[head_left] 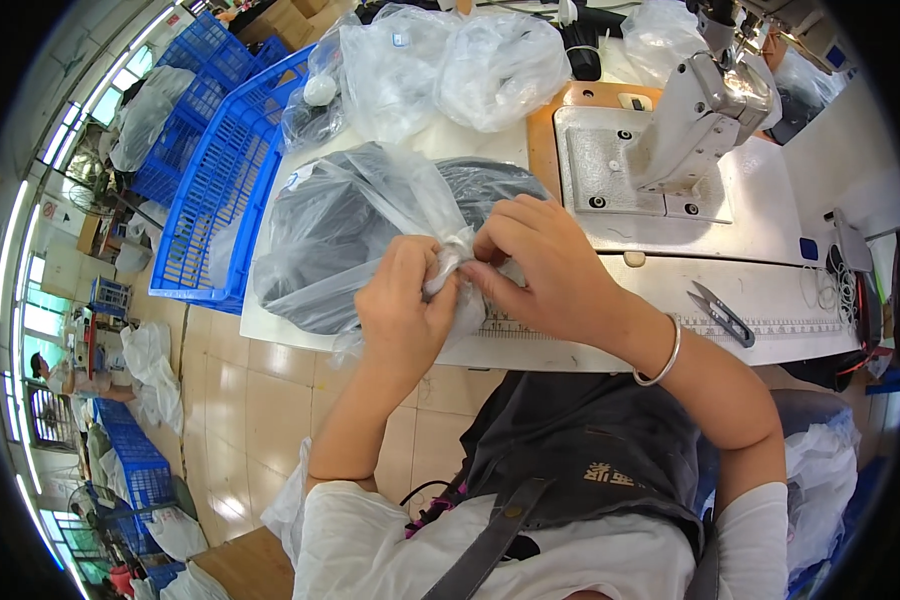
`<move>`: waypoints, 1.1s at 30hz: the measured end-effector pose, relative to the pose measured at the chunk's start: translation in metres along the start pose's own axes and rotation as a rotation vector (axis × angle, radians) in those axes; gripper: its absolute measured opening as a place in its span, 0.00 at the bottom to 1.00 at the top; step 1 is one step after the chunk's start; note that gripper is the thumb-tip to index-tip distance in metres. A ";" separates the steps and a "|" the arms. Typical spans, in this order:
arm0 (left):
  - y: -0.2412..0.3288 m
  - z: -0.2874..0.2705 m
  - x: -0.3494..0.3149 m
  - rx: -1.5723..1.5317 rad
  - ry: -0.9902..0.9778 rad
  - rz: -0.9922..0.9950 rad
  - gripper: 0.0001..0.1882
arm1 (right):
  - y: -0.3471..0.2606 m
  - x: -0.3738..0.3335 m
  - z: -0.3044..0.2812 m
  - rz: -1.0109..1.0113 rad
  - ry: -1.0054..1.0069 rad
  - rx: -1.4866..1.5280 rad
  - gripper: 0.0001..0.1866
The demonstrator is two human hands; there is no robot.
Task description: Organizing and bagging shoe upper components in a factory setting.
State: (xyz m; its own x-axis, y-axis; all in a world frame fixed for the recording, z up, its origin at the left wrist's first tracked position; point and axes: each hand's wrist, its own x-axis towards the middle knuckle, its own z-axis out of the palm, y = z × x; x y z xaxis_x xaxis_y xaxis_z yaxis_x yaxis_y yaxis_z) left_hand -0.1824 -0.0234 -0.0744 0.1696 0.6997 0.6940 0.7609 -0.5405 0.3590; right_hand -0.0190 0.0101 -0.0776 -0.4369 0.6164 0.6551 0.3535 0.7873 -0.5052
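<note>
A clear plastic bag (315, 245) with dark grey or black contents lies on the white sewing table (610, 350). My left hand (405, 295) is closed around the bag's gathered, twisted neck. Close beside it, my right hand (545, 270) pinches the same twisted plastic between thumb and fingers. Whether a knot is formed there cannot be made out, since the fingers cover part of it. What the dark contents are is blurred by the plastic.
An industrial sewing machine (705, 125) stands at the right rear. Thread snips (722, 314) lie on the table near a printed ruler strip. Filled clear bags (500, 70) sit at the back. A blue plastic crate (205, 290) adjoins the table's left side.
</note>
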 end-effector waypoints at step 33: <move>-0.021 -0.035 0.042 0.021 -0.630 0.310 0.36 | 0.009 -0.005 -0.005 0.727 -0.115 0.345 0.20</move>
State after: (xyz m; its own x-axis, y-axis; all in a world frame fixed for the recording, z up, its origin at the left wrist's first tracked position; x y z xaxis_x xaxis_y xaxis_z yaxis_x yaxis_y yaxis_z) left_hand -0.2137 0.0013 -0.0306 0.7065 0.6555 0.2667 0.6297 -0.7543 0.1860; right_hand -0.0092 0.0143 -0.0827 -0.2849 0.9575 0.0441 0.3152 0.1370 -0.9391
